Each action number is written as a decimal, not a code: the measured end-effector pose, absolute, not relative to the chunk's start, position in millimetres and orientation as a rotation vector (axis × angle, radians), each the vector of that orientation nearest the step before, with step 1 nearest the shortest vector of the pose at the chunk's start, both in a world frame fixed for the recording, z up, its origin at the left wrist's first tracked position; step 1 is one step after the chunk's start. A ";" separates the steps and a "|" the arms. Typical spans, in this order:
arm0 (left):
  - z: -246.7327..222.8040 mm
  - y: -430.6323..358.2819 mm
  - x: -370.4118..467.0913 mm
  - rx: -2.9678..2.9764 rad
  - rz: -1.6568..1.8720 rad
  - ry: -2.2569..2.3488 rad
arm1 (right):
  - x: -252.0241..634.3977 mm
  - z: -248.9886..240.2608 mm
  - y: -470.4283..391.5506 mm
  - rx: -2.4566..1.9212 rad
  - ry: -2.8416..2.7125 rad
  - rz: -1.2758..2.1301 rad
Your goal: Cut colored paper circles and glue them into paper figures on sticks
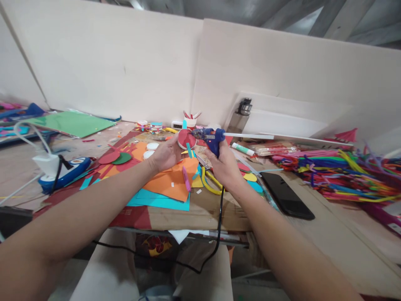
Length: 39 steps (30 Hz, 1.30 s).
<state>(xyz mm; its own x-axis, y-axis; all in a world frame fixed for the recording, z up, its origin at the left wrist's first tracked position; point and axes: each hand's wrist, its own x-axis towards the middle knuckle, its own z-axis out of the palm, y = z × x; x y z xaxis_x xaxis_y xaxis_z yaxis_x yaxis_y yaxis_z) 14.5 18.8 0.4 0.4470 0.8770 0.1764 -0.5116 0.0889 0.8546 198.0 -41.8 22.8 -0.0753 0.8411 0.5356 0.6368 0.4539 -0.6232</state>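
My left hand (pixel 167 156) holds a small round white cup (pixel 187 140) with a red disc face and light blue strips at its top and bottom. In my right hand (pixel 224 162) is a blue glue gun (pixel 214 140), its fingers wrapped round the handle. The gun's nozzle points left and is at the red face; whether it touches cannot be made out. A long white glue stick (pixel 249 136) sticks out of the gun's back. Below the hands lie orange paper (pixel 166 182), light blue sheets (pixel 158 200) and a pink pen (pixel 186 179).
Yellow-handled scissors (pixel 208 184), a black phone (pixel 286 195) and colourful pipe cleaners (pixel 332 171) lie to the right. A power strip (pixel 67 173) and green sheet (pixel 72 123) are on the left. The gun's black cord (pixel 220 221) hangs over the table edge. A bottle (pixel 239 116) stands behind.
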 end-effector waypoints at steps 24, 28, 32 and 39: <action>-4.2 29.6 10.0 0.916 1.250 0.359 | 199.8 21.6 -41.4 -1.257 -1.771 0.247; -2.8 29.9 9.1 0.915 1.280 0.347 | 199.9 20.9 -41.1 -1.226 -1.769 0.244; -3.6 29.6 9.5 0.936 1.270 0.346 | 201.2 20.4 -40.0 -1.236 -1.757 0.224; -6.7 27.5 11.6 0.999 1.181 0.376 | 203.5 22.1 -37.7 -1.218 -1.738 0.226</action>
<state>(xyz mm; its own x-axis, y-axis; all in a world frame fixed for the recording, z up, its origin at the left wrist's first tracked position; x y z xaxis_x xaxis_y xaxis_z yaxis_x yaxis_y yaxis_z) 11.6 27.5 -6.7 0.3810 0.8930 0.2397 -0.5905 0.0356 0.8062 203.5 -37.7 22.1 -0.0344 0.8024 0.5959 0.6236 0.4832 -0.6146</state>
